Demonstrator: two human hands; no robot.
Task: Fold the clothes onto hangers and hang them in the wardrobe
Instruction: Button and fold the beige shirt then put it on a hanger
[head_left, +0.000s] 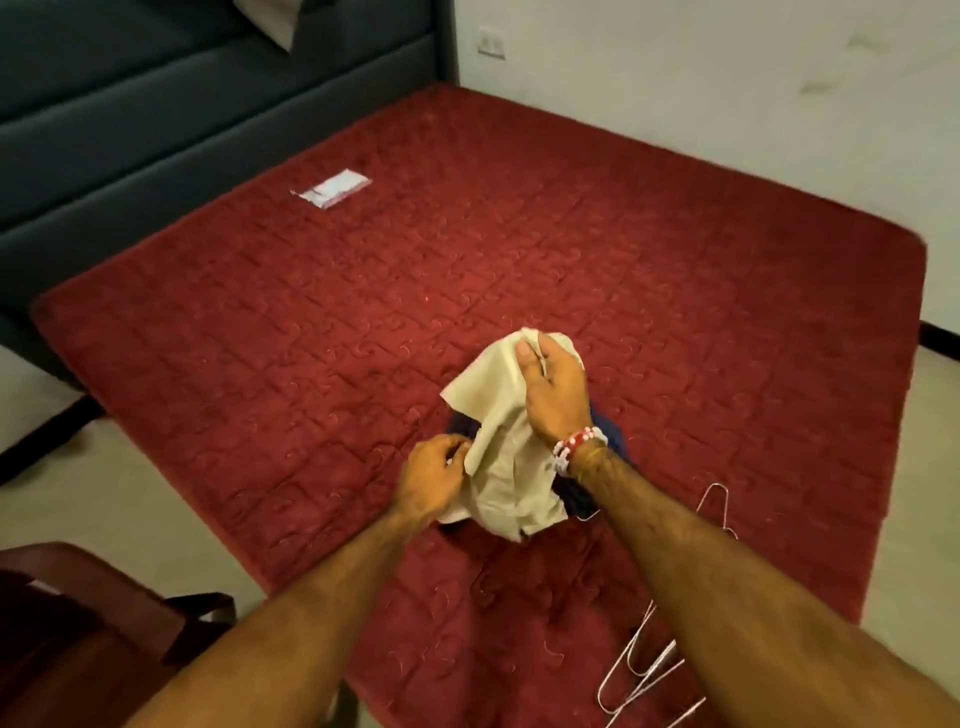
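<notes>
A crumpled beige garment (498, 415) is lifted above the red mattress (363, 312). My right hand (553, 387) grips its upper edge, fingers curled round the cloth. My left hand (434, 475) pinches its lower left edge. A dark blue garment (571, 491) lies on the mattress beneath the beige one, mostly hidden. Several thin wire hangers (644, 665) lie on the mattress near its front right edge, partly behind my right forearm. No wardrobe is in view.
A small white packet (331, 189) lies far back on the mattress. A dark blue padded headboard (156, 130) stands behind at the left. A wooden chair (78, 623) stands at the lower left on the pale floor. A white wall (727, 78) runs along the right.
</notes>
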